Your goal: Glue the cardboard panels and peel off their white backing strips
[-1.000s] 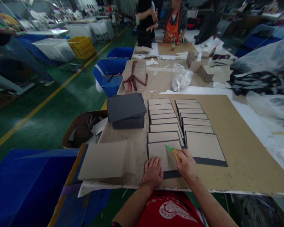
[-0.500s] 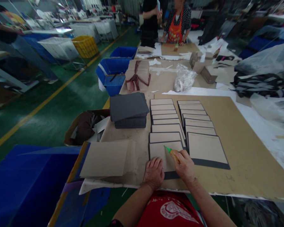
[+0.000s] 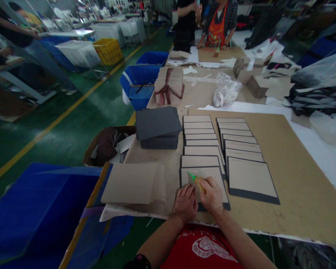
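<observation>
Two overlapping columns of grey-edged brown boards lie on a big brown sheet (image 3: 282, 179). My left hand (image 3: 185, 201) rests with curled fingers on the near edge of the nearest board (image 3: 212, 175) of the left column. My right hand (image 3: 211, 195) is closed around a green-tipped tool (image 3: 194, 178), whose tip touches that same board. The right column's front board (image 3: 250, 180) lies just right of my hands.
A stack of dark grey sheets (image 3: 158, 127) sits left of the columns. Brown card sheets (image 3: 133, 183) lie at the table's near-left corner. A ribbon-tied bundle (image 3: 169, 86) and a plastic bag (image 3: 225, 89) lie farther back. Blue bins (image 3: 138, 80) stand left. Two people work at the far end.
My right hand and the tool slid left across the nearest board, closing up against my left hand. The camera view shifted slightly left.
</observation>
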Demonstrator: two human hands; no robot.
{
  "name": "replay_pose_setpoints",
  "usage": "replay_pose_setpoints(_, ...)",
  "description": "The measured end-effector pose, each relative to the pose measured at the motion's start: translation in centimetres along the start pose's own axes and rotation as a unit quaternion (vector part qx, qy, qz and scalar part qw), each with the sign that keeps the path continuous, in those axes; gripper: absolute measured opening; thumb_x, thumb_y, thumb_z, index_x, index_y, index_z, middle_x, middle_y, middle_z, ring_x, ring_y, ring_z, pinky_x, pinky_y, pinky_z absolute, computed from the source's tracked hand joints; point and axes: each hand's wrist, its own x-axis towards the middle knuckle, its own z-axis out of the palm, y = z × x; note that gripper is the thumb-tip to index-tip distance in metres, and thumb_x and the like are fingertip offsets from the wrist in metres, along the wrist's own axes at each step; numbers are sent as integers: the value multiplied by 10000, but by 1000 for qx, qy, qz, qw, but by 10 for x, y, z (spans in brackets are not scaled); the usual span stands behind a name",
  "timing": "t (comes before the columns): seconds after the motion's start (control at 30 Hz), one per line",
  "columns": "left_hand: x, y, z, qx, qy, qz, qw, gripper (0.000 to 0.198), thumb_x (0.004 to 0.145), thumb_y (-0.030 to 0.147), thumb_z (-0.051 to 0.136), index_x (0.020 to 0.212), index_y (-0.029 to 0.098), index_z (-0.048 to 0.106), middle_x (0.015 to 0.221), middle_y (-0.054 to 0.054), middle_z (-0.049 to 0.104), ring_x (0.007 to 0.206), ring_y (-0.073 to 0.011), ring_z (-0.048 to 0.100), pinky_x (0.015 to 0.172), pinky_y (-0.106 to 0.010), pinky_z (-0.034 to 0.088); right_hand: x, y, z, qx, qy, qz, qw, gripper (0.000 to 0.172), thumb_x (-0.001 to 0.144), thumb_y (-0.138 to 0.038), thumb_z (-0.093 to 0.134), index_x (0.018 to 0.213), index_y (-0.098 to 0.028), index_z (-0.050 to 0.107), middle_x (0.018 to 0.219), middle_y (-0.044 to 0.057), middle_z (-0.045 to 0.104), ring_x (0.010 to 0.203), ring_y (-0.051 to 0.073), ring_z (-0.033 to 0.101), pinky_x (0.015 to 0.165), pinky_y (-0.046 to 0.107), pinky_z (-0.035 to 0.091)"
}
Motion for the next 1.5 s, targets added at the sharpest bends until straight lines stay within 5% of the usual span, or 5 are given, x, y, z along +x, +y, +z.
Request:
replay_pose_setpoints(0.17, 0, 0, -2, -9, -11, -1, 1000, 512, 898, 339, 498, 1392, 207, 473, 1421, -82, 535, 1338, -278, 409, 1112, -486, 344, 7, -17, 10, 17, -7, 2, 1000, 235, 971, -284, 498, 1100, -217, 683, 855, 63, 595, 809, 186, 554, 683, 277, 459)
replay_pose_setpoints(0.47, 0, 0, 0, -26, -3, -3, 1000, 510, 867, 254, 499, 1375, 217, 480, 1454, -59, 519, 1358, -256, 389, 1121, -489, 328, -15, 40, -31, -60, 63, 74, 993, 220, 950, -293, 530, 1099, -225, 677, 886, 60, 611, 807, 188, 583, 732, 297, 485)
replay_pose_setpoints(0.8, 1, 0, -1, -8, 6, 3, 1000, 516, 868, 242, 500, 1383, 216, 475, 1423, -60, 544, 1326, -254, 420, 1114, -484, 352, -8, -2, -3, -1, 2, 43, 999, 246, 966, -302, 508, 1114, -213, 683, 887, 74, 626, 824, 191, 584, 707, 285, 486)
replay_pose_setpoints(1.2, -1, -3, 4, 2, 22, 7, 1000, 517, 849, 224, 517, 1366, 220, 506, 1419, -63, 553, 1328, -258, 428, 1100, -482, 369, -10, 32, -20, 58, 75, 119, 988, 221, 938, -383, 558, 1036, -235, 690, 863, 44, 597, 780, 170, 586, 704, 298, 507)
replay_pose_setpoints(1.5, -1, -5, 4, -10, 4, -1, 1000, 509, 874, 233, 484, 1383, 227, 492, 1437, -58, 542, 1345, -260, 413, 1109, -490, 351, 17, 84, -38, 45, 232, 248, 940, 325, 856, -479, 633, 950, -171, 676, 886, 70, 599, 781, 204, 561, 720, 366, 467)
